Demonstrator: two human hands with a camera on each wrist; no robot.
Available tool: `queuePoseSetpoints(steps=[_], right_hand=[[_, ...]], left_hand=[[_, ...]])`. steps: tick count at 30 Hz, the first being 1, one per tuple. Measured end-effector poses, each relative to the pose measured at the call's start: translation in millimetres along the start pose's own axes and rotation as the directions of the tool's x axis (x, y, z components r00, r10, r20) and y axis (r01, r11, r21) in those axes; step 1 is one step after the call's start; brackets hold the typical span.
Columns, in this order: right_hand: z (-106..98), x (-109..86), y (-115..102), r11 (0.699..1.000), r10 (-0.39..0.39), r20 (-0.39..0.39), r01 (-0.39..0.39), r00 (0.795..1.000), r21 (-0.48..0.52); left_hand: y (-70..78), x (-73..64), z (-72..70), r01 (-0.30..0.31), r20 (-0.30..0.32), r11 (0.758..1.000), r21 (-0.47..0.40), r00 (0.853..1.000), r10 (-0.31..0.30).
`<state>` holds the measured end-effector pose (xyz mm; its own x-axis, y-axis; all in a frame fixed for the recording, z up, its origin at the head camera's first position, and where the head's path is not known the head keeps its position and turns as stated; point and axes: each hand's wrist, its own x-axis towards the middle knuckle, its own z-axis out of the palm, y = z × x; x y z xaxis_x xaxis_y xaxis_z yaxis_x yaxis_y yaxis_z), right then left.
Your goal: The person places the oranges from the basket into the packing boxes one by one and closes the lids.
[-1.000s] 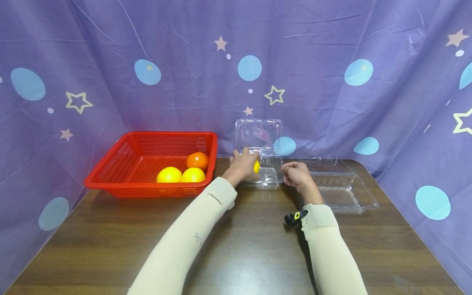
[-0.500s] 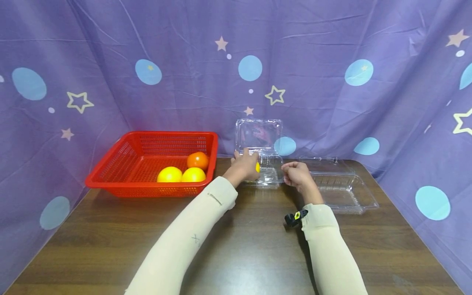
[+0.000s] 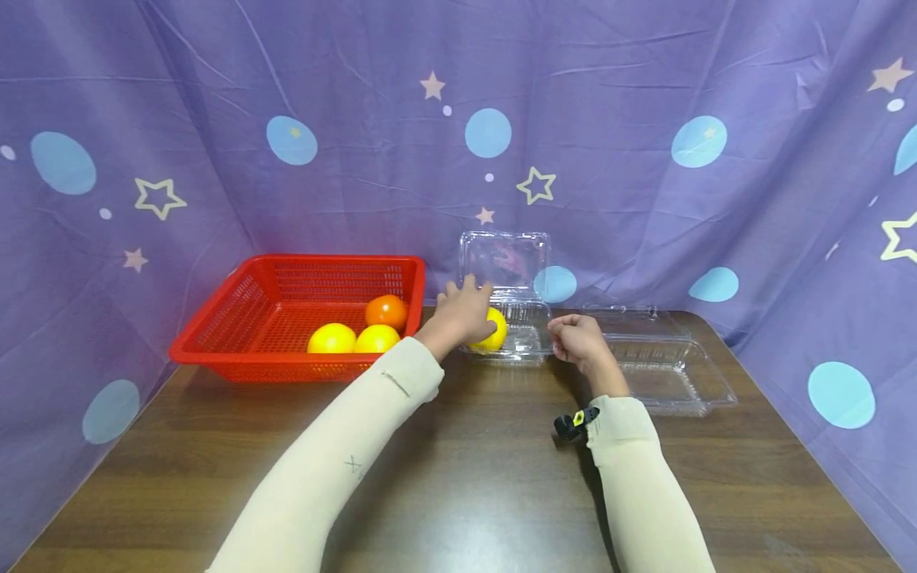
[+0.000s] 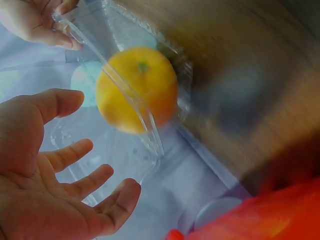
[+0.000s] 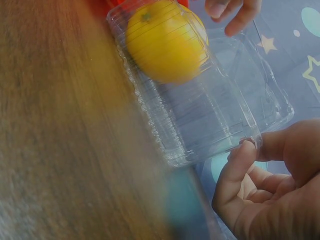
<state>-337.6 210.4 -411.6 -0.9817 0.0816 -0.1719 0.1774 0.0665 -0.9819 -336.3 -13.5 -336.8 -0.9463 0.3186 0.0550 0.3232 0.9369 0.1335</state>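
Note:
A yellow-looking orange (image 3: 493,331) with a green stem end sits in the left part of a clear plastic clamshell box (image 3: 526,338), whose lid (image 3: 504,263) stands raised at the back. My left hand (image 3: 462,314) is just above and beside the orange; in the left wrist view its fingers (image 4: 82,182) are spread and hold nothing. With thumb and fingertip, my right hand (image 3: 579,341) pinches the box's right rim, clearly seen in the right wrist view at the box corner (image 5: 252,137).
To the left stands a red perforated basket (image 3: 294,358) with two yellow fruits (image 3: 332,338) and one redder round fruit (image 3: 386,311). A second clear box (image 3: 666,374) lies unfolded to the right on the brown table (image 3: 501,477). A purple curtain (image 3: 609,79) hangs behind.
My left hand has let go of the orange and drawn up and left, leaving it in the box. The right hand keeps its pinch on the rim.

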Motion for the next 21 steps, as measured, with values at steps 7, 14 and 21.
queuePoseSetpoints(steps=[7, 14, 21], right_hand=[[-1, 0.9, 0, 1.000, 0.001, 0.003, -0.001, 1.000, 0.003], [-1, 1.4, 0, 1.000, 0.006, 0.004, -0.006, 1.000, 0.005], [0, 2.4, 2, 1.000, 0.010, 0.005, -0.010, 1.000, 0.018]], left_hand=[[-14.9, -0.6, -10.8, 0.006, -0.042, 0.999, 0.049, 0.999, -0.004], [-40.4, -1.4, -25.1, 0.030, -0.073, 0.998, 0.063, 0.997, -0.026], [-74.4, -5.3, -35.7, 0.059, -0.077, 0.997, 0.046, 0.995, -0.056]])
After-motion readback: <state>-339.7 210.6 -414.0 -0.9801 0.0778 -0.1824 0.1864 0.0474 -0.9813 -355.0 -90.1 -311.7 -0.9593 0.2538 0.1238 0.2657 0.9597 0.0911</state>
